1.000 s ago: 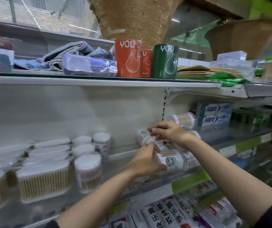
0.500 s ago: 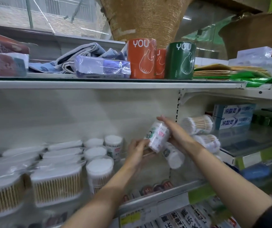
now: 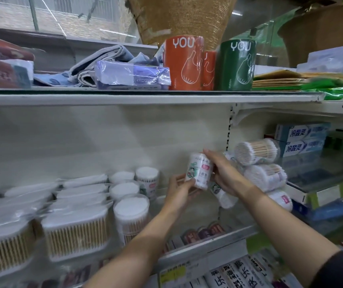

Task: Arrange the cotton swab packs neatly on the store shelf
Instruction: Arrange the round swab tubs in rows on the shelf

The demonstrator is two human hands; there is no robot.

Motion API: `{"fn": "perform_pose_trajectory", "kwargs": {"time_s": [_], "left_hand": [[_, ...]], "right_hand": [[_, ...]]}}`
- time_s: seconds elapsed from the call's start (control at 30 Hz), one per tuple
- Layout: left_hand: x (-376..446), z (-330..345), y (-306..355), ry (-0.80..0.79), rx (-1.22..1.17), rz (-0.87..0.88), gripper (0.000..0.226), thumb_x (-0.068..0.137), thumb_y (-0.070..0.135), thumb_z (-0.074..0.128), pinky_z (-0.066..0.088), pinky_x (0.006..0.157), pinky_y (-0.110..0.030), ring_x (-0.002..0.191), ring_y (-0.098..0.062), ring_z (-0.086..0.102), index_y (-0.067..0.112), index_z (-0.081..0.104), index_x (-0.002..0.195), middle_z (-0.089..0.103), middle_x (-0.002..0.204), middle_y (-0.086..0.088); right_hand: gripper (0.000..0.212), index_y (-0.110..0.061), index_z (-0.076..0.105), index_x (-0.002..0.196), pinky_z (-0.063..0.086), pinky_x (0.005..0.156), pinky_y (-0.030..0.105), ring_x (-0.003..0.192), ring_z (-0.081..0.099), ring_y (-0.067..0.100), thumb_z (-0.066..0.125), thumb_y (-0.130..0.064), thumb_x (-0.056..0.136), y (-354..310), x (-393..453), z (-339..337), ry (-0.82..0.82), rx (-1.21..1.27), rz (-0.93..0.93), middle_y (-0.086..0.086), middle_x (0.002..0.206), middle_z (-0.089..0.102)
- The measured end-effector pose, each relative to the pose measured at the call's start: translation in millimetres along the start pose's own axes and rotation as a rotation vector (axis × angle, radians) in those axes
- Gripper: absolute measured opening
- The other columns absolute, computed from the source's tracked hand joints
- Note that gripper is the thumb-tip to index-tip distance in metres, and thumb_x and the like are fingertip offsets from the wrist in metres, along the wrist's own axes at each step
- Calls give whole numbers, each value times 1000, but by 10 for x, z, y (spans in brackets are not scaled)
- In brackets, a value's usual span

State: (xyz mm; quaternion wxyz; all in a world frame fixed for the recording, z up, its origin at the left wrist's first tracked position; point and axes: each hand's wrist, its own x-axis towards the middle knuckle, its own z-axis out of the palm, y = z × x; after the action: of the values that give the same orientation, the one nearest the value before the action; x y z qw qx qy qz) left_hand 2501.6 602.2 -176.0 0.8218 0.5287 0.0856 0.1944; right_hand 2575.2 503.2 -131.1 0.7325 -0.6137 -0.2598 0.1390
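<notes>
Both hands hold one round cotton swab pack (image 3: 198, 171) with a white label, tilted slightly, above the middle of the glass shelf (image 3: 212, 235). My left hand (image 3: 180, 191) grips its lower end from the left. My right hand (image 3: 224, 175) wraps its right side, and a second pack (image 3: 223, 195) hangs under that palm. A loose pile of swab packs (image 3: 264, 175) lies on its side just right of my hands. Upright round swab tubs (image 3: 131, 210) and flat rectangular swab boxes (image 3: 75, 231) stand in rows on the left.
The upper shelf (image 3: 145, 98) carries orange and green "YOU" rolls (image 3: 184, 63), folded cloths and wrapped packs. Toothpaste boxes (image 3: 303, 138) stand on the neighbouring shelf to the right. More packaged goods fill the shelf below.
A second ago both hands were low on the pile of packs lying on the shelf. They have since lifted one pack up and leftward and now hold it nearly upright between them.
</notes>
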Motion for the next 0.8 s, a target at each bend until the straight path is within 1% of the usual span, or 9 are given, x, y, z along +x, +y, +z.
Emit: {"fn": "perform_pose_trajectory", "kwargs": {"time_s": [0.1, 0.2, 0.3, 0.37, 0.47, 0.57, 0.63, 0.73, 0.8], "left_hand": [[-19, -2, 21, -18, -14, -2, 35, 91, -5, 49, 55, 83, -39, 100, -35, 62, -11, 37, 124, 55, 123, -30], [-58, 2, 48, -45, -69, -18, 27, 94, -2, 47, 54, 83, -38, 94, -30, 63, -5, 37, 118, 55, 120, -27], [-74, -15, 49, -65, -66, -25, 30, 95, 2, 47, 53, 86, -39, 98, -33, 62, -7, 37, 122, 55, 121, -29], [-94, -26, 58, -71, -84, -40, 22, 97, 4, 44, 52, 88, -40, 97, -33, 62, -4, 39, 116, 58, 115, -28], [-130, -24, 87, -67, -109, -61, 1, 98, 4, 40, 52, 85, -40, 91, -32, 61, 4, 41, 99, 59, 104, -23], [-141, -22, 93, -73, -58, -69, 3, 98, 7, 42, 51, 85, -41, 89, -31, 61, 8, 40, 95, 59, 103, -22], [-143, -28, 95, -94, -4, -72, 9, 96, 12, 47, 53, 79, -37, 83, -28, 62, 7, 41, 101, 60, 102, -20], [-146, -28, 108, -90, 4, -73, 41, 94, 24, 52, 56, 61, -27, 76, -25, 64, 0, 39, 124, 58, 113, -24], [-163, -26, 127, -88, 1, -58, 51, 92, 33, 52, 54, 55, -24, 68, -23, 67, 0, 38, 129, 59, 108, -24]], "right_hand": [[24, -10, 53, 99, 48, 91, 48, 91, 60, 26, 51, -34, 93, -15, -15, -1, 8, 41, 7, 13, 94, 58], [19, -13, 54, 92, 53, 78, 39, 81, 62, 20, 49, -31, 95, -24, -12, -5, 32, 80, 16, 9, 87, 59], [20, -14, 53, 86, 55, 67, 31, 73, 63, 15, 47, -30, 97, -35, -20, -11, 51, 70, 18, 5, 80, 59], [21, -14, 53, 84, 54, 68, 31, 71, 63, 13, 47, -30, 97, -41, -24, -14, 50, 70, 10, 4, 79, 60], [23, -15, 54, 81, 52, 73, 35, 72, 64, 14, 47, -30, 97, -42, -35, -17, 25, 47, -12, 4, 79, 61], [26, -14, 56, 82, 52, 79, 37, 76, 65, 15, 46, -32, 97, -34, -44, -30, 6, 12, -34, 4, 80, 64], [28, -14, 59, 87, 52, 81, 38, 77, 67, 15, 45, -35, 97, -26, -38, -43, 3, 13, -30, 3, 81, 68], [30, -13, 60, 98, 53, 80, 37, 83, 67, 18, 45, -39, 96, -16, -18, -62, 11, 54, -3, 5, 91, 69], [31, -11, 60, 100, 52, 79, 36, 85, 66, 21, 43, -37, 97, -12, -11, -69, 12, 35, 0, 7, 97, 67]]}}
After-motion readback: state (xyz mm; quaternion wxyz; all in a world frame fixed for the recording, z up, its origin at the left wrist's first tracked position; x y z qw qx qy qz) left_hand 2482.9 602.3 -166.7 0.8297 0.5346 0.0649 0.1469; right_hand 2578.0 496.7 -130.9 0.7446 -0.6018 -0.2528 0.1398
